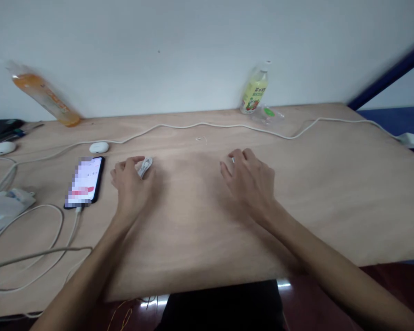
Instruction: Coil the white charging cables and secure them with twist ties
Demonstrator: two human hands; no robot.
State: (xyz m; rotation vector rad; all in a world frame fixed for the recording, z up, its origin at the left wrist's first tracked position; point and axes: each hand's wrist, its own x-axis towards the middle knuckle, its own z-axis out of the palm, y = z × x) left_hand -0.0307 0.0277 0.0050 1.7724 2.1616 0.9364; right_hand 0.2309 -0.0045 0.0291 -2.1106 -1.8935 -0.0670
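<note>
A small coiled white cable (145,166) shows between the thumb and index finger of my left hand (133,181), which is closed around it just above the table. My right hand (250,179) is over the table's middle right, palm down, with fingers curled. A tiny white bit (233,160) peeks out at its fingertips; the rest is hidden behind the fingers. Beyond both hands lies a small white twist tie or thin wire (200,139). A phone (84,182) with a lit screen is left of my left hand, a white charging cable plugged into it.
A long white cord (200,123) runs across the back of the wooden table (186,239). White oval cases (99,147) lie at left. An orange drink bottle (46,99) and a pale yellow bottle (254,89) stand by the wall, with crumpled clear plastic (269,115). Looped cables crowd the left.
</note>
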